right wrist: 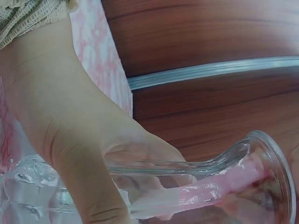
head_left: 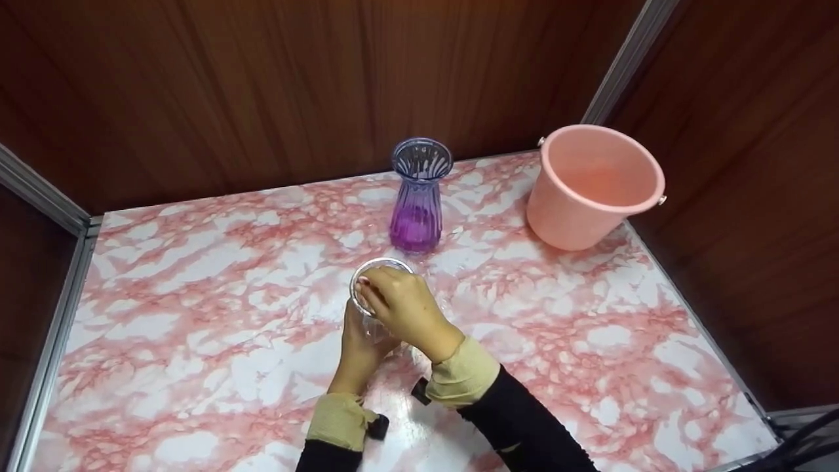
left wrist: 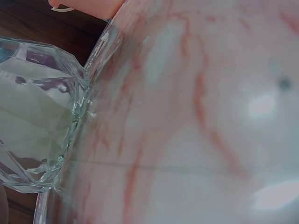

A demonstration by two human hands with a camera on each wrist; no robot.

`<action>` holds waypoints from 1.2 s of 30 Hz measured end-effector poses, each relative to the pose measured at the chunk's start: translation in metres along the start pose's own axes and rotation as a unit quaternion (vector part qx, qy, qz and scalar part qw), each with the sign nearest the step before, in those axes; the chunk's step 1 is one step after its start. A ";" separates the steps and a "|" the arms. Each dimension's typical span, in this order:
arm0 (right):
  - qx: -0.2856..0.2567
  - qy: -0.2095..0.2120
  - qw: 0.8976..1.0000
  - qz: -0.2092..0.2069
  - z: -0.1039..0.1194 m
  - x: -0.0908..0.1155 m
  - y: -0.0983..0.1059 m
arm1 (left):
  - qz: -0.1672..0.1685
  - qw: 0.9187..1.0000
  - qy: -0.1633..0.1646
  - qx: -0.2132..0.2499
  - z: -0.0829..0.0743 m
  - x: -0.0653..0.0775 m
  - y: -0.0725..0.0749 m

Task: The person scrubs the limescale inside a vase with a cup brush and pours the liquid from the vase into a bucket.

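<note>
In the head view, a clear glass vase (head_left: pixel 375 330) with a flared round rim is held near the table's middle. My left hand (head_left: pixel 362 347) grips its side. The right hand (head_left: pixel 409 308) bends over the mouth, fingers curled at the opening; whether they pinch anything is hidden. From the right wrist, the left hand (right wrist: pixel 88 135) wraps round the vase's narrow part, with the rim (right wrist: pixel 280 172) at the right. The vase's thick faceted lower part (left wrist: pixel 42 116) shows in the left wrist view. Beyond the hands stands a ribbed blue-and-purple glass vase (head_left: pixel 419 203).
A pink bucket (head_left: pixel 573 223) stands at the back right of the table. The tabletop (head_left: pixel 196 314) has a pink-and-white marble pattern. Brown wood panels (head_left: pixel 295 85) with metal edge strips enclose it. Dark cables (head_left: pixel 803 439) lie at the lower right corner.
</note>
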State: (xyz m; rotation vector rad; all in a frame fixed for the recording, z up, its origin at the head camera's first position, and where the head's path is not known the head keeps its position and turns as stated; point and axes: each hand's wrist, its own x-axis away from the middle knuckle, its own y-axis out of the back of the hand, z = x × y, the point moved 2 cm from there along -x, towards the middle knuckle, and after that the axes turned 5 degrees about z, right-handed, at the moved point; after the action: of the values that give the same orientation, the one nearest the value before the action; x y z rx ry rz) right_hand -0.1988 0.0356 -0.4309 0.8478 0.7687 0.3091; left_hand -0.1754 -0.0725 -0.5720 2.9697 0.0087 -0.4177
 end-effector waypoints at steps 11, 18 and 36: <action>-0.010 0.007 0.999 0.036 0.008 -0.012 -0.009 | -0.014 1.000 -0.007 -0.017 0.003 0.001 0.014; -0.008 0.031 0.999 0.025 0.011 -0.016 -0.013 | -0.024 0.998 -0.031 -0.046 0.002 0.000 0.021; -0.002 0.030 0.999 -0.019 -0.003 0.000 -0.006 | -0.026 0.991 -0.083 -0.105 0.003 -0.004 0.001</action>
State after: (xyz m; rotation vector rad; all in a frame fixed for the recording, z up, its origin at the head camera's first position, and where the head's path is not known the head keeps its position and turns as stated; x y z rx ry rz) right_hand -0.2016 0.0336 -0.4366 0.8221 0.8383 0.3044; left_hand -0.1803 -0.0740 -0.5738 2.7236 0.1058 -0.6280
